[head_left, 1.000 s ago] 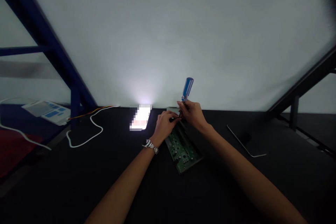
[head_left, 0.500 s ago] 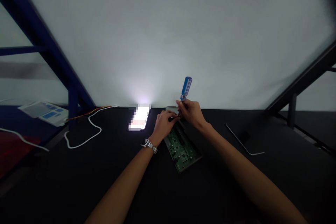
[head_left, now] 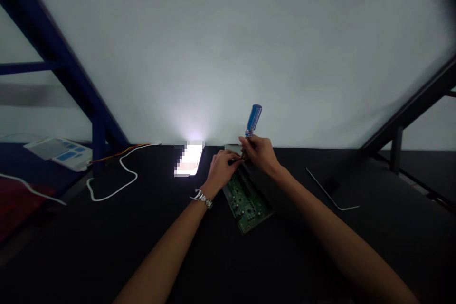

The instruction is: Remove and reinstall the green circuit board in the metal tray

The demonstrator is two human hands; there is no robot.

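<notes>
A screwdriver (head_left: pixel 254 118) with a blue handle stands nearly upright, leaning slightly right, its shaft pinched in the fingers of my right hand (head_left: pixel 261 153). Its tip points down at the far part of a green circuit board (head_left: pixel 248 206), which lies slanted on the black table. My left hand (head_left: pixel 223 167) rests over the board's far left side, thumb and fingers drawn together close by the screwdriver's tip. What those fingers pinch is too small and dark to make out. The hands cover the board's far part.
A brightly lit, blurred-out screen (head_left: pixel 190 159) lies left of my hands by the wall. Further left are a white cable (head_left: pixel 130 174) and a printed sheet (head_left: pixel 59 153). A thin bent metal strip (head_left: pixel 323 191) lies on the black table (head_left: pixel 285 266) at right.
The screwdriver handle has turned a little and leans very slightly further right. Both hands stay in nearly the same place, and the board has not moved.
</notes>
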